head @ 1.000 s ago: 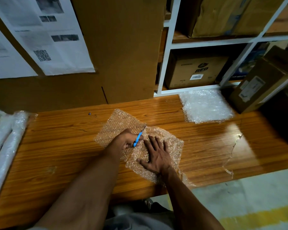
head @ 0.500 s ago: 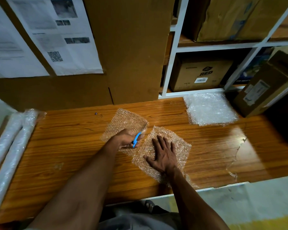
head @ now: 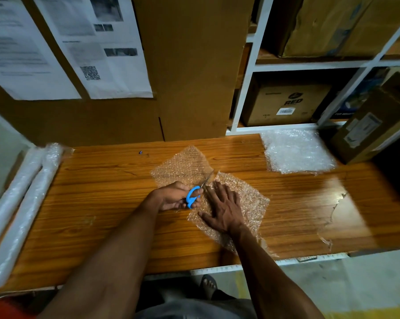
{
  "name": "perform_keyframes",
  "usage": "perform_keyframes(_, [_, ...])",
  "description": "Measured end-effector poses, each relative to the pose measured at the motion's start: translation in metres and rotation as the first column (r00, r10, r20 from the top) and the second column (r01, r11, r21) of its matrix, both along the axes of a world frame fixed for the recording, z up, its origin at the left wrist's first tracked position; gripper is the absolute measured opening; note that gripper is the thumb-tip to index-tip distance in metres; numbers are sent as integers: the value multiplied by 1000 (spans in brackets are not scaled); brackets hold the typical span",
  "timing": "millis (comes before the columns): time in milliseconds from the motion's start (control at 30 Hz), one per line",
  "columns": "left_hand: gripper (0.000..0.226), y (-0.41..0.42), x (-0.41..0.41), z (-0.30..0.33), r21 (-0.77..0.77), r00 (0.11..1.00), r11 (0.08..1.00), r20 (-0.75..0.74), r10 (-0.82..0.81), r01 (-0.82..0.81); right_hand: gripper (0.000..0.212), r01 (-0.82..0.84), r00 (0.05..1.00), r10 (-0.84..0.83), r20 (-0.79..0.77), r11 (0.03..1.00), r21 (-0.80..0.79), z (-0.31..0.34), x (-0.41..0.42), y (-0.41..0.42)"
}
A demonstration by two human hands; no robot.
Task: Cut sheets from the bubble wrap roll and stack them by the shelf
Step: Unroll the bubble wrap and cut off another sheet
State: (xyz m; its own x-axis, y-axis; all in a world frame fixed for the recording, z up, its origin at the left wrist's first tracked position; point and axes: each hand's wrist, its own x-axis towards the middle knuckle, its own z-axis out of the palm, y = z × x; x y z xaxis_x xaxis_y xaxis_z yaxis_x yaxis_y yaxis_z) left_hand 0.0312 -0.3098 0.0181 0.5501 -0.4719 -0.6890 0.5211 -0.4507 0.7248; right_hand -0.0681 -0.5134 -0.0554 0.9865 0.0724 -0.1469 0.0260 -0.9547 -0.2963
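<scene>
Wooden bench (head: 102, 203): right hand (head: 224, 208) spread flat pins limp, light bubble wrap (head: 247, 199); at nine o'clock, left hand (head: 173, 196) grips scissors (head: 194, 195); best lifted by an edge.

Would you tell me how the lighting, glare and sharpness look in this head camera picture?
Head view: dim overall; bright glare on the wooden table at right; the stack of bubble wrap sheets gleams white; wide-angle bending of the white shelf frame; motion blur smears the edges, the rolls especially.
</scene>
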Motion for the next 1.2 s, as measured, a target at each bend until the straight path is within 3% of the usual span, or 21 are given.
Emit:
perform_keyframes(133, [45, 3, -2, -2, 37, 997, 997, -41, -66, 68, 98, 11, 997, -16, -80, 998, -54, -1, 10, 5])
perform_keyframes(300, [54, 11, 0, -7, 23, 991, 999, -127, -30, 33, 103, 12, 992, -25, -127, 995, -96, -1, 20, 8])
perform_keyframes(367, [50, 14, 2, -10, 63, 995, 995, -48, 85, -82, 99, -2, 992, -8, -124, 996, -87, 0, 23, 8])
perform_keyframes(433, [52, 18, 7, -13, 171, 976, 965, 124, 178, -197, 97, -13, 995, 6, -100, 998, -64, 1, 24, 7])
perform_keyframes(567, [62, 36, 20, -16, 524, 878, 785, 475, 53, -331, 99, 26, 997, -30, -77, 999, -46, -5, 24, 3])
perform_keyframes(667, [49, 42, 26, -21, 556, 839, 745, 545, 9, -369, 102, 60, 994, -65, -88, 996, -59, -6, 20, -1])
perform_keyframes(833, [57, 41, 28, -29, 605, 807, 731, 577, -129, -315, 101, 70, 992, -76, -99, 996, -60, -4, 19, -2])
perform_keyframes(933, [50, 31, 26, -25, 644, 798, 717, 564, -212, -265, 100, 86, 993, -90, -81, 995, -53, -4, 19, -1])
perform_keyframes(1133, [25, 34, 28, -23, 576, 722, 665, 687, -78, -476, 97, 132, 991, -132, 10, 991, -18, -2, 14, -6])
perform_keyframes(1200, [20, 33, 24, -23, 507, 686, 701, 727, -36, -501, 95, 187, 982, -186, 43, 982, -7, -4, 7, -10])
